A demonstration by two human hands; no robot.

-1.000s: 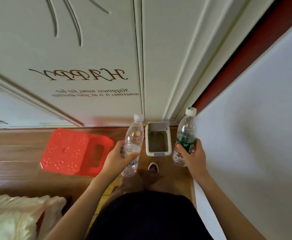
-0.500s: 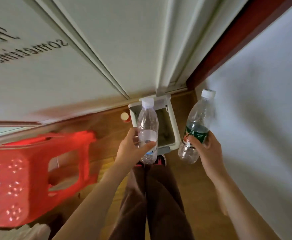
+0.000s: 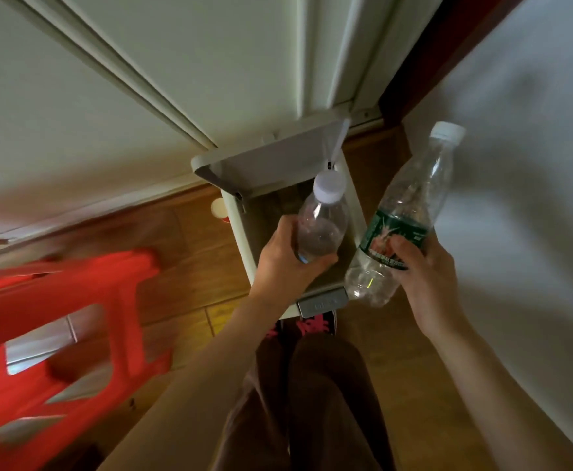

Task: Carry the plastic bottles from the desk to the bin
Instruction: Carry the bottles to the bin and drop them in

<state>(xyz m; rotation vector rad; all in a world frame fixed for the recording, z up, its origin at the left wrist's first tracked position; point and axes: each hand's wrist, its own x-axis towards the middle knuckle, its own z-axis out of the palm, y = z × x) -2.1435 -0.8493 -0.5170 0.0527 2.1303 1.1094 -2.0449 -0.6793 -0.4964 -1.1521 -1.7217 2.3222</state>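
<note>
A small white pedal bin stands on the wooden floor against the door, its lid raised. My left hand grips a clear bottle with a white cap, held upright directly over the bin's opening. My right hand grips a second clear bottle with a green label and white cap, tilted to the right, just beyond the bin's right rim. My shoe rests at the grey pedal.
A red plastic stool stands on the floor to the left. A small white and red cap-like object lies beside the bin's left wall. A white door is behind the bin and a pale wall runs along the right.
I have come closer to the bin, which now looks larger with its lid tipped up higher. The left bottle has moved from in front of the bin to over its opening.
</note>
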